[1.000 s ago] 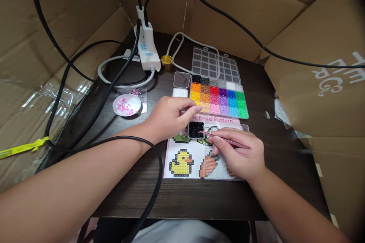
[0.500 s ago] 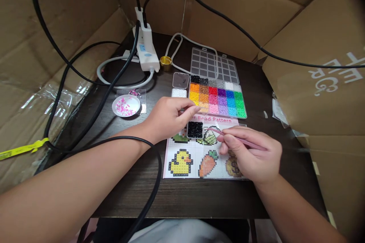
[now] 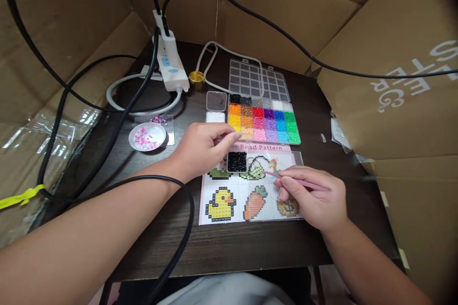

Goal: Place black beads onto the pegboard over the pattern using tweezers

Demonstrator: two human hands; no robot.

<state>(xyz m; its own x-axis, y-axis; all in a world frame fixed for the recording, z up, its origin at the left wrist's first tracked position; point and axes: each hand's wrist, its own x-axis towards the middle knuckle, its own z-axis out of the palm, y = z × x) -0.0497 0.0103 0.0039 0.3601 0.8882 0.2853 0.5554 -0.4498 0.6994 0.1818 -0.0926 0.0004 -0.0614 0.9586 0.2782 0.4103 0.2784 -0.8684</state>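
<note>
My left hand (image 3: 207, 147) pinches thumb and forefinger at the raised clear lid of a small box (image 3: 237, 162) filled with black beads. My right hand (image 3: 315, 195) grips pink tweezers (image 3: 304, 182), their tips pointing left over the clear pegboard (image 3: 274, 213). Whether a bead sits between the tips is too small to tell. Under the pegboard and the box lies a bead pattern sheet (image 3: 239, 214) with pictures including a yellow duck and a carrot. A row of dark beads seems to arch above the green and white picture near the tips.
Behind the sheet stands a bead organizer (image 3: 265, 119) in many colours, its lid (image 3: 259, 78) folded back. A white dish (image 3: 147, 137) of pink and white beads is at left. A power strip (image 3: 171, 64), a gold cup (image 3: 196, 80) and a black cable (image 3: 189, 219) over my left forearm are close by.
The tweezers in my right hand have moved from beside the black bead box to the right, over the pegboard. My left hand stays at the box lid; the whole view has shifted slightly.
</note>
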